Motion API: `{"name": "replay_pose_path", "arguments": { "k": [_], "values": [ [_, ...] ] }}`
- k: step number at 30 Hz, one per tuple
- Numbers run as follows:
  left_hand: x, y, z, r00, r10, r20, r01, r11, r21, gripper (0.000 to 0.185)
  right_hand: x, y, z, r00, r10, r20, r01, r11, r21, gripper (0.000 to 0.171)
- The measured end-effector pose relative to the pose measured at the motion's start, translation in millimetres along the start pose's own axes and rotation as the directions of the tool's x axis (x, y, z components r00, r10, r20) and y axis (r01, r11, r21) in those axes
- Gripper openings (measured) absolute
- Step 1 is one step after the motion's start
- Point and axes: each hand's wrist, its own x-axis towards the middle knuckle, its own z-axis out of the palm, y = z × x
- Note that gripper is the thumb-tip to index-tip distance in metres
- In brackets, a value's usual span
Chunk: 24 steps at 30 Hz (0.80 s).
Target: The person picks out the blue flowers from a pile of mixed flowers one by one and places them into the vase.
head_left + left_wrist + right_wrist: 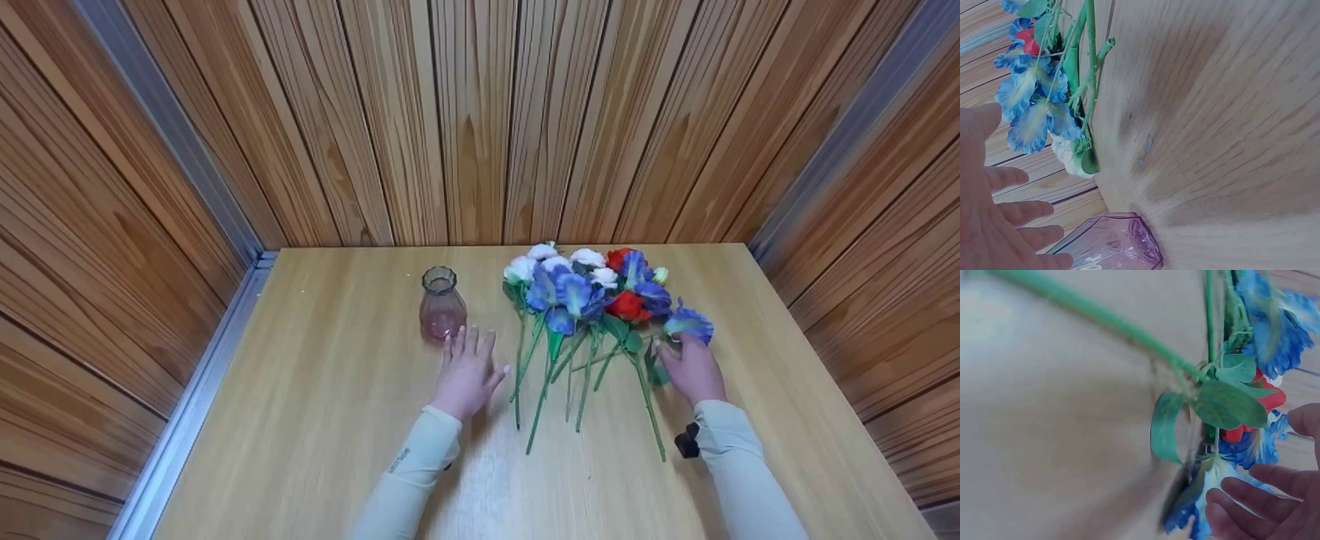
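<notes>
The fingers (1024, 214) of the left hand (465, 379) were held straight and spread apart, with the thumb turned out toward the flower stems (540, 405). The lower part of a tinted glass vase (442, 309) was approached by the fingertips; whether the glass was touched could not be told. The fingers (1264, 499) of the right hand (694, 371) were parted from its thumb and slightly bent beside the rightmost blue flower (688, 321); whether its petals were touched could not be made out. Near that hand, green leaves (1224, 405) were borne on a stem.

The vase was stood upright on the wooden table (322, 390), left of the flowers. Farther in, other blue flowers (574, 292) were laid with white flowers (587, 257) and red flowers (628, 306), their heads clustered toward the far edge and most of their stems pointed toward the person. Both forearms were covered by pale sleeves (750, 480), and a black object (686, 441) was seen at the right wrist. The table was enclosed by wood-panelled walls (480, 120), with metal strips (172, 120) at the corners.
</notes>
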Motion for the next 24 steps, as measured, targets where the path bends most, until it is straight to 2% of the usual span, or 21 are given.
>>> {"name": "replay_pose_path", "arguments": {
  "k": [3, 15, 24],
  "values": [
    [-0.5, -1.2, 1.2, 1.0, -0.005, 0.007, 0.005, 1.0, 0.015, 0.068, 2.2, 1.4, 2.2, 1.0, 0.026, 0.013, -0.027, 0.999, 0.039, 0.06],
    [-1.4, -1.2, 0.8, 1.0, -0.006, -0.002, 0.006, 1.0, -0.004, 0.067, 4.4, 1.7, 5.8, 0.994, 0.079, 0.075, -0.085, 0.993, 0.082, 0.065],
    [0.5, -3.1, 0.3, 1.0, -0.002, -0.01, 0.002, 1.0, 0.007, 0.067, 10.1, 0.7, 9.6, 0.993, 0.091, 0.071, -0.094, 0.994, 0.048, 0.059]
  ]
}}
